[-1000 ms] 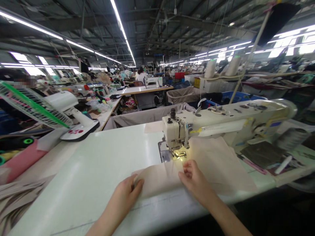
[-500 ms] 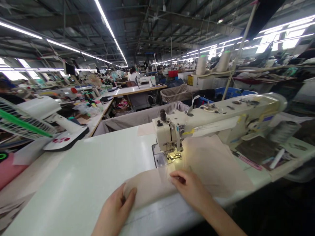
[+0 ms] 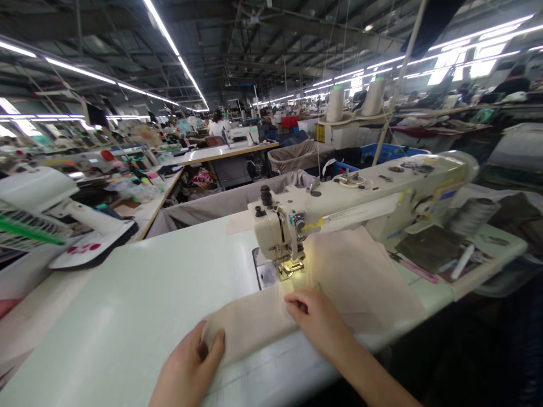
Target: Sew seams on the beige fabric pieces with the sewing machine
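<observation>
Pale beige fabric (image 3: pixel 254 322) lies across the front of the sewing table, and a wider part of it spreads to the right under the machine arm. My left hand (image 3: pixel 190 359) grips its left end between thumb and fingers. Close in front of the presser foot (image 3: pixel 292 268), my right hand (image 3: pixel 316 316) pinches the fabric near its edge, fingertips pressed together. The sewing machine (image 3: pixel 278 234) stands just beyond, its lamp lighting the needle area. Whether the fabric lies under the foot I cannot tell.
A white fan (image 3: pixel 91 240) stands at the left. Thread cones (image 3: pixel 335 104) rise behind the machine. On the table's right are a dark cloth (image 3: pixel 428 249), a grey thread spool (image 3: pixel 473 220) and a pink tool (image 3: pixel 418 270). A cloth-lined bin (image 3: pixel 220 203) sits behind the table.
The whole view has shifted, so the machine and table appear further left. Both hands keep their grip on the fabric, with little visible movement relative to the machine.
</observation>
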Tool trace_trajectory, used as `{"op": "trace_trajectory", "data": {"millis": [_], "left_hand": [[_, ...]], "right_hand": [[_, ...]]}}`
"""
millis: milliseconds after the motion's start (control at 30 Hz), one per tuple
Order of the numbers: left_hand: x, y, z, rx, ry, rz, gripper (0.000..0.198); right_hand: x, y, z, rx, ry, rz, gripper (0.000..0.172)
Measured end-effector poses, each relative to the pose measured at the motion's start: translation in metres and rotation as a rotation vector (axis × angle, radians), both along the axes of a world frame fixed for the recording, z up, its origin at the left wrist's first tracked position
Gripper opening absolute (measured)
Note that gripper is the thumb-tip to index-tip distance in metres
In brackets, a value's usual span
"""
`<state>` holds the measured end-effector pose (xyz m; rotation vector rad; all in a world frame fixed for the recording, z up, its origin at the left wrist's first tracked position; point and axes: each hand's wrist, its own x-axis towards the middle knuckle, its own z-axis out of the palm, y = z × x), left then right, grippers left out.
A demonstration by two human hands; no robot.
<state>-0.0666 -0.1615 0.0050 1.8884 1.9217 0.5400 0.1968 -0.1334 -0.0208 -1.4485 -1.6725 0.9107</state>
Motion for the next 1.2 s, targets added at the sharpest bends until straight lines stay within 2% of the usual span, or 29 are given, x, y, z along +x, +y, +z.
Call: {"op": "trace_trajectory", "data": {"millis": [500,600,700,800,900,1200], "left_hand": [[0.0,0.005,-0.001,-0.01,0.014,-0.016,0.03],[0.0,0.007,-0.001,-0.013,0.022,-0.023,0.03],[0.003,0.009,0.002,0.004,0.001,0.04,0.033],[0.006,0.011,0.005,0.032,-0.06,0.118,0.032],[0.007,0.013,0.005,0.046,-0.015,0.165,0.024],[0.007,0.013,0.0,0.006,-0.03,0.164,0.021]], "right_hand": [[0.0,0.002,0.004,-0.027,-0.051,-0.008,0.018],[-0.001,0.003,0.007,-0.007,-0.128,-0.001,0.019],[-0.002,-0.001,0.009,0.096,-0.346,0.017,0.023],[-0.001,-0.005,0.008,0.302,-0.522,0.038,0.02],[0.002,-0.006,0.001,0.424,-0.538,0.065,0.018],[0.01,-0.002,-0.013,0.478,-0.492,0.108,0.023]]}}
